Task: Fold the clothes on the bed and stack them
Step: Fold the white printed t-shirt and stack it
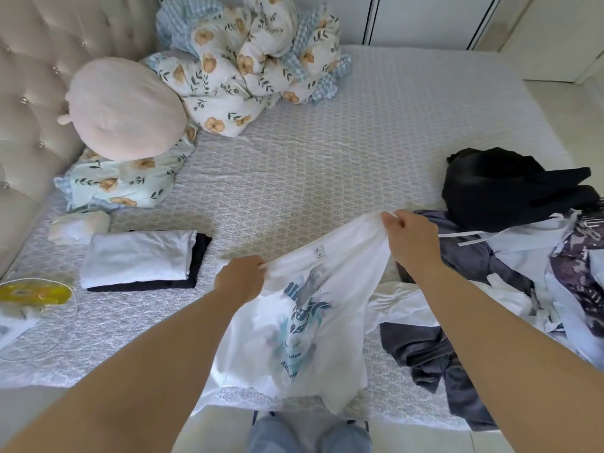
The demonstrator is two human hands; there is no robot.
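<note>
A white T-shirt (304, 325) with a blue print hangs in the air over the bed's near edge. My left hand (240, 277) pinches one end of its top edge, and my right hand (410, 237) pinches the other, higher up. On the left of the bed (310, 171) lies a stack of folded clothes (140, 259), white on top of black. At the right sits a loose pile of unfolded clothes (523, 256): black, grey, white and purple-patterned pieces.
A crumpled floral duvet (248, 60) and a round pink cushion (127, 109) fill the far left by the tufted headboard (36, 76). A yellow disc-shaped object (32, 294) with a white cable lies at the left edge. Closet doors stand behind the bed.
</note>
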